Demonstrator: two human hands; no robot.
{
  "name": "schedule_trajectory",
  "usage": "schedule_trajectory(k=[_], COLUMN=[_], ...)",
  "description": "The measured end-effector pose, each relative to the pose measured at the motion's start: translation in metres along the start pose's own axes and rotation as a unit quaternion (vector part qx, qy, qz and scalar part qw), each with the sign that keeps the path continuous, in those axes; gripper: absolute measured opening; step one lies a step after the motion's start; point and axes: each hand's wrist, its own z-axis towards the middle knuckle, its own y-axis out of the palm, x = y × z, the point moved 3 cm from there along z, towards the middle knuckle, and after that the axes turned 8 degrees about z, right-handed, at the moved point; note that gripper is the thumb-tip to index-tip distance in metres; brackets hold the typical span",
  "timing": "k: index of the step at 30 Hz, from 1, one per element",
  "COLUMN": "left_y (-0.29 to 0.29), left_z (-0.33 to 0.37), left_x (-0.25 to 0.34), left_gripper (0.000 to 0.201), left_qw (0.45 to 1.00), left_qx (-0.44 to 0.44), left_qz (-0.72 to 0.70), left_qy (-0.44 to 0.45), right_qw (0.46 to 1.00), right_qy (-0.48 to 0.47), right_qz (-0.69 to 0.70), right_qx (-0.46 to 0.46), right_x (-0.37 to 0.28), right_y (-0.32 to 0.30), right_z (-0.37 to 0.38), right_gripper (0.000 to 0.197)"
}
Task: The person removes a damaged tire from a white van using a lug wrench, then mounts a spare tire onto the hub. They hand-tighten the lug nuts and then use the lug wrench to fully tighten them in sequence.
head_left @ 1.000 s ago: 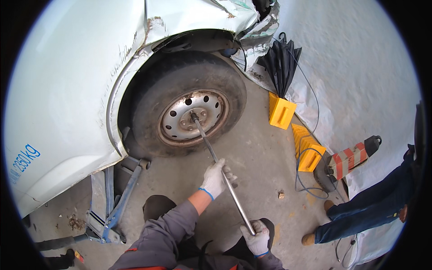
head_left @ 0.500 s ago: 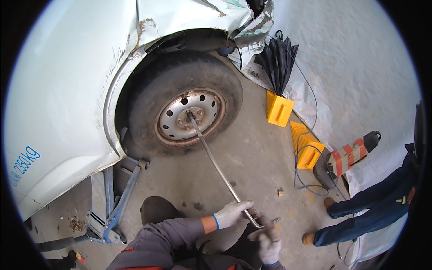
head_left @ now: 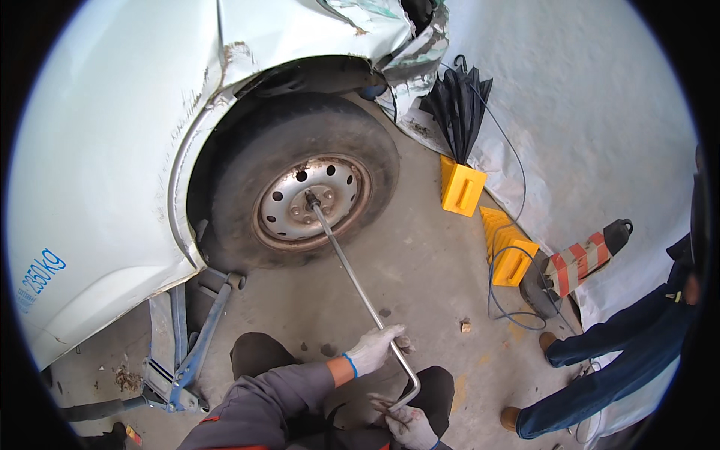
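A bare grey concrete floor (head_left: 420, 262) runs to a pale rough wall (head_left: 600, 97). On it stands a dented white vehicle body (head_left: 97, 150), its black tyre on a silver steel wheel (head_left: 311, 202), propped by one blue scissor jack (head_left: 187, 341). Along the wall lie two yellow wedge chocks (head_left: 463, 187), one folded black umbrella (head_left: 459, 105) and one red-and-white striped cone (head_left: 581, 255); another person's blue-trousered legs (head_left: 607, 360) stand right. One long bent steel wheel wrench (head_left: 352, 274) reaches from the hub to the gloved hands: the left hand (head_left: 375, 349) is closed around its shaft, the right hand (head_left: 409, 424) around its crank end.
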Motion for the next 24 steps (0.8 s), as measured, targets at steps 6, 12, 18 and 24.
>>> schedule_trajectory(k=[6, 12, 18, 24], left_y=[-0.005, -0.013, -0.009, -0.017], left_z=[-0.003, 0.002, 0.000, 0.009], left_x=[0.007, 0.009, 0.023, 0.023], left_gripper=[0.019, 0.022, 0.024, 0.023], left_qw=[0.999, 0.999, 0.999, 0.999], left_qx=[-0.033, 0.012, 0.047, -0.011], left_qz=[-0.004, -0.024, -0.015, 0.005], left_qy=[0.025, 0.040, -0.001, 0.037], right_qw=[0.967, 0.984, 0.998, 0.972], right_qy=[0.211, 0.016, -0.040, 0.132], right_qz=[0.062, 0.006, 0.041, 0.043], right_qx=[0.126, 0.175, -0.005, 0.192], right_x=[0.026, -0.043, -0.020, 0.004], right_y=[-0.022, -0.022, 0.013, -0.033], right_z=[0.015, 0.034, 0.018, 0.033], right_gripper=[0.033, 0.045, 0.038, 0.036])
